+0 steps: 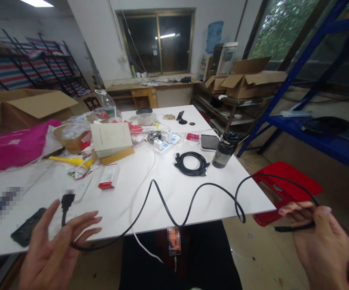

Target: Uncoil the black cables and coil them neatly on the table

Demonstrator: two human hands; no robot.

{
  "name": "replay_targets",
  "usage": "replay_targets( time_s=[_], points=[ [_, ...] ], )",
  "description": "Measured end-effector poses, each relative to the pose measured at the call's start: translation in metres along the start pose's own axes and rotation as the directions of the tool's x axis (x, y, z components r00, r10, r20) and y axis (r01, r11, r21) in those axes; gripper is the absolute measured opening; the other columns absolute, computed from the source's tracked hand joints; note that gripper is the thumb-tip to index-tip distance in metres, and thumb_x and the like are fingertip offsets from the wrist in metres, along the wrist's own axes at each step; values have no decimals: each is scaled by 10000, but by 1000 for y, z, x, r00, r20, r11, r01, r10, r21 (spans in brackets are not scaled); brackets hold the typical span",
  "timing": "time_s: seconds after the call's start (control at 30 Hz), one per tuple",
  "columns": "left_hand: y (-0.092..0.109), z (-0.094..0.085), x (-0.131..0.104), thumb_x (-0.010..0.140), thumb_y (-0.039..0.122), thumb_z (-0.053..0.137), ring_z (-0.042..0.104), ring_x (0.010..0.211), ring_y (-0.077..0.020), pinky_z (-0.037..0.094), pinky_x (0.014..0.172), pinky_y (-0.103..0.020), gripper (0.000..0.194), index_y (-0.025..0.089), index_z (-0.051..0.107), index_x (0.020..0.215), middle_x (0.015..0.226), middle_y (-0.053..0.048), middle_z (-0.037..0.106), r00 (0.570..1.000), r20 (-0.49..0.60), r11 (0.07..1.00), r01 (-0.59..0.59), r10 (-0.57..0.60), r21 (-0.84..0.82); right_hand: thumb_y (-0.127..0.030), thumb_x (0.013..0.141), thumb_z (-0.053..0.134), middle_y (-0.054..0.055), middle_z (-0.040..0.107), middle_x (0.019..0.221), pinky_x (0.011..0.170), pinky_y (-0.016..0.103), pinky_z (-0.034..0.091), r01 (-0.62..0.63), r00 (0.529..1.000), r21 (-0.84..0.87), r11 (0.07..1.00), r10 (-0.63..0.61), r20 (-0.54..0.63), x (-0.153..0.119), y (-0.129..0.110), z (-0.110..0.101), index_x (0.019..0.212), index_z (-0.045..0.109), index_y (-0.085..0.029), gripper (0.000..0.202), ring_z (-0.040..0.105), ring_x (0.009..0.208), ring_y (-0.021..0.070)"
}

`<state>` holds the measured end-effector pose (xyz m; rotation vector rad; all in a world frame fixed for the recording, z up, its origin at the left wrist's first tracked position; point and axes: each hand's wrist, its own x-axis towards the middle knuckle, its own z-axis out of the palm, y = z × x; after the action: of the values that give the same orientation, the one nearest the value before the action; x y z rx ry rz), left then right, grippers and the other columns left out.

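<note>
A black cable [159, 186] stretches in loose bends between my two hands, passing over the front edge of the white table [150, 209]. At the lower left, the connector end rises between the thumb and spread fingers of my left hand [59, 245], the cable running behind the fingers. My right hand [316, 229], beyond the table's right corner, is closed round the other end, whose black plug points left below the fingers. A coiled black cable [192, 164] lies on the table, beside a dark-capped bottle [222, 153].
Toward the left are a red-and-white box [109, 176], a book [111, 139], a pink bag [17, 147] and a black phone-like object [27, 227]. A power strip [166, 143] lies mid-table. A red stool [289, 185] stands at the right, near blue shelving [292, 125].
</note>
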<state>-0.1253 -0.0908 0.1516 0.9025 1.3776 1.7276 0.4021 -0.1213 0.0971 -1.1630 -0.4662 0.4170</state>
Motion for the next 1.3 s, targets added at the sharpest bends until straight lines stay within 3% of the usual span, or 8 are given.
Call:
replay_targets(
  time_s=[0.17,0.33,0.47,0.63,0.87,1.1,1.2,1.3],
  points=[
    [-37,50,-7,886,462,836,699,1308,-385,619,1069,-585,567,210,710,1378,1263,-153,801,989,30,972,145,-142,-185,-606,911,782,46,770,974,1020,462,629,-46,993,-10,999,47,108,-20,24,13,931,728,-214,396,764,982,220],
    [-94,90,-27,995,471,724,639,1399,-395,489,1177,-668,539,198,643,1452,1429,-215,715,899,219,829,436,-380,-351,-595,1057,589,99,789,1201,1143,502,555,-83,912,-133,988,129,389,-70,54,46,1014,727,-212,409,741,1223,254],
    [-118,120,-36,1027,459,683,687,1337,-365,489,1171,-621,552,212,592,1513,1399,-217,728,781,401,690,617,-478,-379,-504,1128,454,118,758,1348,1132,458,565,100,734,-271,957,112,669,-111,63,79,1039,746,-228,411,702,1307,266],
    [-110,150,-40,995,308,744,738,917,-181,596,970,-368,482,200,659,1457,1007,-67,754,716,472,581,696,-515,-422,-270,1117,503,123,695,1434,1110,413,581,473,360,-132,871,-54,931,-137,51,113,1337,720,-277,309,677,1327,248],
    [-83,161,-40,1024,276,686,487,661,-103,522,701,-256,323,228,715,1343,748,55,382,663,611,454,746,-433,-488,18,1013,484,154,679,1443,1009,441,585,813,115,119,569,-359,926,-128,30,130,1577,531,-252,627,678,1244,235],
    [-123,161,-34,969,313,779,464,685,-107,486,681,-257,190,169,739,1088,806,32,451,730,528,536,680,-434,-500,-119,1086,518,121,757,1178,1088,553,522,876,54,82,475,-267,962,-127,83,129,1582,513,-206,504,719,1078,233],
    [-151,149,-28,897,436,851,539,734,-134,505,717,-274,350,158,754,1085,864,-3,589,805,395,735,579,-443,-353,-131,1084,547,59,724,1009,1059,525,533,878,23,74,472,-196,980,-133,114,128,1590,498,-190,511,688,931,209],
    [-173,130,-22,920,497,806,656,986,-234,542,945,-362,431,190,754,1218,1056,-66,702,911,310,962,270,-272,50,-138,1071,578,64,690,1009,985,482,545,882,-8,84,465,-163,987,-135,132,132,1574,510,-187,510,639,955,227]
  ],
)
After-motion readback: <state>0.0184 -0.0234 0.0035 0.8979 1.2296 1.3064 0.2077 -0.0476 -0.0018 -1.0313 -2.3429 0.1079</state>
